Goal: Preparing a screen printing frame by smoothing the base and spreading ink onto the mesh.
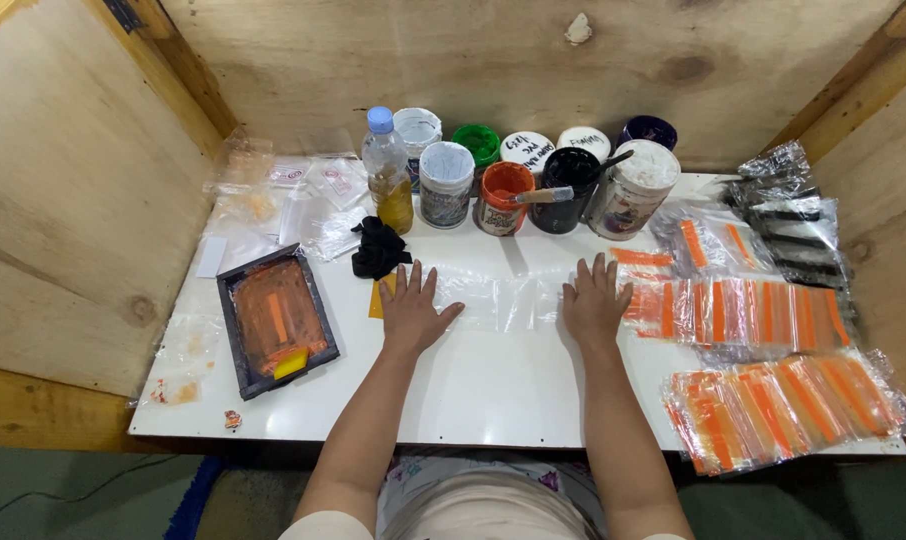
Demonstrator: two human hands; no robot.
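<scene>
My left hand (411, 308) lies flat, fingers spread, on the white table (493, 390), its palm on the left end of a clear plastic sheet (503, 300). My right hand (593, 300) rests flat the same way on the sheet's right end. A small yellow-orange card (376, 296) peeks out beside my left hand. A crumpled black cloth (378, 250) sits just beyond that hand. Neither hand grips anything.
A dark-framed screen with orange ink and a yellow wedge (276, 320) lies at left. Paint jars, a plastic bottle (388, 170) and an open orange pot (501, 197) with a brush line the back. Packets with orange strips (773, 400) pile at right. Plywood walls enclose three sides.
</scene>
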